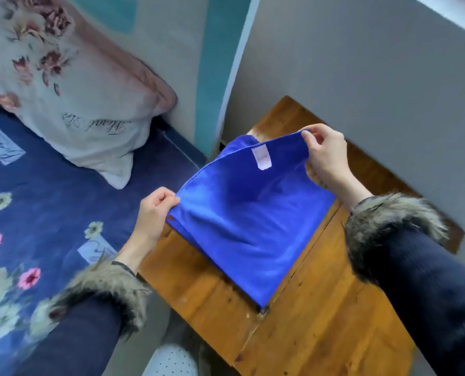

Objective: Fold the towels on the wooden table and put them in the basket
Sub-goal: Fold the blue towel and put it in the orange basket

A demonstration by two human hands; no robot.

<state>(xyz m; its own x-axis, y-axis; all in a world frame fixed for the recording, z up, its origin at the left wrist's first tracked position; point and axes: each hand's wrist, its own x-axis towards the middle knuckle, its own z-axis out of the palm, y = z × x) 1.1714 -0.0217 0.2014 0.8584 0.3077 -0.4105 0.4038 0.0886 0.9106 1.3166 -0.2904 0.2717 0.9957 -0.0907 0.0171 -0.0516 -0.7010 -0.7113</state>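
Beside a bed, over the table [320, 308], both hands [155, 213] [327, 156] pinched the towel's [247, 221] upper corners; soft and light, it sagged, best gripped at corners.

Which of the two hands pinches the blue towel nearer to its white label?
The right hand: it pinches the blue towel close to the white label. The left hand holds the opposite corner.

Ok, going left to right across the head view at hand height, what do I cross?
Bedspread → left hand pinching one corner of the towel → towel → right hand pinching the other top corner → table → wall.
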